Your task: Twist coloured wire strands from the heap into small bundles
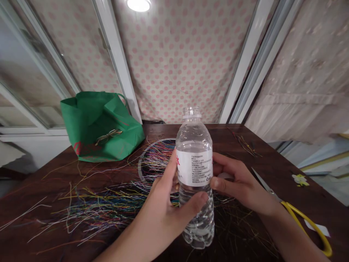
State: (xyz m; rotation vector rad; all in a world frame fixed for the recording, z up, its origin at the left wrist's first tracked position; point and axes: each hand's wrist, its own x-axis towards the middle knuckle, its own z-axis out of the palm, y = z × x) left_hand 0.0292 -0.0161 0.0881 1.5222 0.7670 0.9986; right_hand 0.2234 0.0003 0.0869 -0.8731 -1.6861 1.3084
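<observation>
A clear plastic bottle (195, 167) with a white label stands upright in the middle, its neck uncapped and water inside. My left hand (169, 211) is wrapped round its left side, thumb across the front below the label. At the bottle's right, my right hand (240, 182) has its fingers and thumb bent close to the label edge; a pale round object, partly hidden, shows between them, perhaps the cap. Behind the bottle lies a round container (140, 169) full of coloured threads. Loose coloured threads (109, 205) spread over the table to the left.
On the dark wooden table (218, 136), a green bag (109, 105) at the back left has glasses (109, 135) on it. Yellow-handled scissors (283, 202) lie at the right, near a small flower (300, 180) and white scrap (317, 228). Thin strands (247, 145) lie at the back right.
</observation>
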